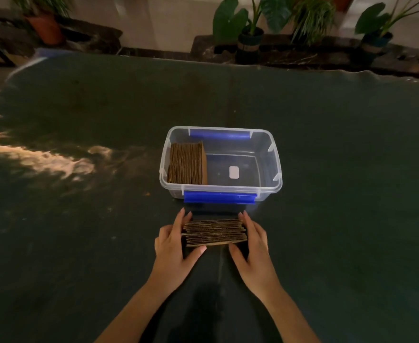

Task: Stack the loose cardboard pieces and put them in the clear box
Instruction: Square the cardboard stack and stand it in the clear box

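A stack of brown cardboard pieces [215,232] stands on edge on the dark table, just in front of the clear box. My left hand [173,246] presses its left end and my right hand [252,246] presses its right end, thumbs along the near face. The clear box [275,167] with blue latches sits behind the stack, lid off. Another batch of cardboard pieces [187,163] stands upright against the box's left wall; the right part of the box holds only a small white label.
The dark green table cover [339,169] stretches wide on all sides. A bright light patch lies on it at the left. Potted plants [250,28] stand on a ledge beyond the far table edge.
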Motion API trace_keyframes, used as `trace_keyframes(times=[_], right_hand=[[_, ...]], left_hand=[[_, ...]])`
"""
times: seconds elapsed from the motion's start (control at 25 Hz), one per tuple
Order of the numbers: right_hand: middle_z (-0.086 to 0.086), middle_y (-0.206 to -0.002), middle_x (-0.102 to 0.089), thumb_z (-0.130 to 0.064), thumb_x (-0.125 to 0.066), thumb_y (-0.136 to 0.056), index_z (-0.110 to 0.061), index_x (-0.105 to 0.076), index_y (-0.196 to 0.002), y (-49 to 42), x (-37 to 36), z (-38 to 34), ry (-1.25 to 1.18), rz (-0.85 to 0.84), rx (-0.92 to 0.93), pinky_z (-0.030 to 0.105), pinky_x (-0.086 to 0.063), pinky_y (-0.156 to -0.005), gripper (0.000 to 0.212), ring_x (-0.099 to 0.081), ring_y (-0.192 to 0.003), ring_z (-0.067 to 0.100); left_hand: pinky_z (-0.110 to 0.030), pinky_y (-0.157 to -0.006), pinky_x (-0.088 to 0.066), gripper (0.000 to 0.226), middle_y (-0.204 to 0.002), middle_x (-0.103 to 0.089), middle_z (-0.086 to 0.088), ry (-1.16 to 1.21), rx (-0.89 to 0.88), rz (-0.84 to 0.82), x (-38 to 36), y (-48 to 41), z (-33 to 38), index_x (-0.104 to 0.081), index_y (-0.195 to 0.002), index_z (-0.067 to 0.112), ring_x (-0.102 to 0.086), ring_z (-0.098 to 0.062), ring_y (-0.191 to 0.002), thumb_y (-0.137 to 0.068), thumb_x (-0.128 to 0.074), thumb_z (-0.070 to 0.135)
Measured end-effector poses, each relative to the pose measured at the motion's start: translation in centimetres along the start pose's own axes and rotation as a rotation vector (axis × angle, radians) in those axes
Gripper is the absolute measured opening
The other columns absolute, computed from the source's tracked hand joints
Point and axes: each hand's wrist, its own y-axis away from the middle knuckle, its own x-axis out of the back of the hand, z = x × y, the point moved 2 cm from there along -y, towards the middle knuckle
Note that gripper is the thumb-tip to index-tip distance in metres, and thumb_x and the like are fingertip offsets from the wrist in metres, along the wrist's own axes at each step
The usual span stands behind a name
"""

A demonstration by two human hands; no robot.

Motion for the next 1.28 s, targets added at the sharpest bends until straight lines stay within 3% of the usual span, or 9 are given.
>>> trace_keyframes(times=[0.16, 0.28, 0.44, 0.68, 0.84, 1.0, 1.08, 1.2, 1.28], right_hand=[[-0.01, -0.14, -0.03, -0.01, -0.053, -0.088, -0.027, -0.022, -0.144, -0.2, -0.6, -1.0, -0.077, 0.011, -0.035, 0.021, -0.023, -0.106, 0.066, -0.024, -0.124, -0.009], [-0.01, -0.139, -0.032, -0.011, -0.052, -0.089, -0.029, -0.024, -0.143, -0.3, -0.3, -1.2, -0.076, -0.001, -0.042, 0.021, -0.025, -0.104, 0.063, -0.028, -0.12, -0.013], [-0.017, -0.13, -0.035, -0.014, -0.056, -0.088, -0.041, -0.028, -0.134, -0.2, 0.3, -1.2, -0.051, 0.005, -0.002, 0.021, -0.028, -0.102, 0.06, -0.028, -0.112, -0.025], [-0.025, -0.118, -0.043, -0.023, -0.065, -0.083, -0.036, -0.043, -0.132, -0.8, 2.0, -0.4, 0.116, 0.016, 0.124, 0.009, -0.029, -0.089, 0.056, -0.031, -0.114, -0.004], [-0.019, -0.103, -0.048, -0.024, -0.069, -0.079, -0.034, -0.055, -0.121, -1.7, 2.9, -0.2, 0.197, -0.02, 0.139, 0.012, -0.041, -0.085, 0.045, -0.048, -0.099, -0.003], [-0.022, -0.079, -0.054, -0.025, -0.068, -0.081, -0.035, -0.062, -0.11, -2.5, 3.4, -0.9, 0.264, -0.079, 0.129, 0.004, -0.042, -0.066, 0.032, -0.056, -0.076, -0.008], [-0.016, -0.085, -0.063, -0.024, -0.067, -0.082, -0.035, -0.063, -0.11, -2.7, 3.7, -1.3, 0.258, -0.126, 0.113, 0.003, -0.042, -0.069, 0.031, -0.059, -0.078, -0.005], [-0.01, -0.094, -0.071, -0.024, -0.068, -0.081, -0.038, -0.063, -0.109, -2.2, 5.9, -2.9, 0.265, -0.18, 0.106, 0.012, -0.05, -0.08, 0.032, -0.064, -0.085, 0.0], [-0.014, -0.085, -0.072, -0.022, -0.072, -0.076, -0.046, -0.063, -0.105, -2.2, 9.2, -4.9, 0.231, -0.177, 0.178, 0.011, -0.052, -0.073, 0.038, -0.065, -0.078, -0.004]], left_hand=[[-0.026, -0.099, -0.017, 0.092, -0.132, -0.043, 0.001, -0.069, -0.053, -0.022, -0.1, 0.0, 0.4, 0.0, -0.141, 0.036, -0.029, -0.005, -0.118, -0.076, -0.066, 0.04], [-0.028, -0.101, -0.016, 0.094, -0.134, -0.041, 0.002, -0.019, -0.057, -0.031, 0.2, -0.2, 0.8, 0.008, -0.135, 0.041, -0.024, 0.001, -0.115, -0.077, -0.066, 0.036], [-0.025, -0.1, -0.022, 0.085, -0.13, -0.043, 0.005, 0.023, -0.052, -0.062, 0.9, -0.2, 0.6, -0.008, -0.142, 0.031, -0.024, 0.001, -0.113, -0.079, -0.065, 0.032], [-0.022, -0.096, -0.037, 0.059, -0.13, -0.037, 0.006, -0.009, -0.126, -0.052, 2.4, -0.4, 0.2, -0.036, -0.132, 0.027, -0.034, -0.003, -0.113, -0.081, -0.064, 0.026], [-0.004, -0.07, -0.043, 0.046, -0.116, -0.039, 0.012, -0.026, -0.135, -0.067, 2.8, -1.0, 0.6, -0.05, -0.117, 0.024, -0.052, 0.002, -0.086, -0.076, -0.07, 0.023], [-0.008, -0.067, -0.041, 0.036, -0.108, -0.055, 0.011, -0.044, -0.123, -0.122, 3.1, -2.0, 1.0, -0.053, -0.109, 0.026, -0.053, 0.004, -0.082, -0.077, -0.069, 0.025], [-0.009, -0.07, -0.042, 0.036, -0.108, -0.058, 0.01, -0.075, -0.133, -0.159, 3.6, -2.2, 1.4, -0.053, -0.109, 0.027, -0.053, 0.003, -0.084, -0.077, -0.069, 0.026], [-0.005, -0.071, -0.042, 0.044, -0.114, -0.056, 0.016, -0.124, -0.175, -0.203, 4.8, -1.5, 3.2, -0.047, -0.117, 0.034, -0.052, 0.008, -0.084, -0.078, -0.066, 0.031], [0.001, -0.071, -0.04, 0.057, -0.114, -0.049, 0.026, -0.1, -0.242, -0.202, 6.0, -1.2, 5.7, -0.033, -0.125, 0.045, -0.052, 0.014, -0.083, -0.078, -0.063, 0.035]])
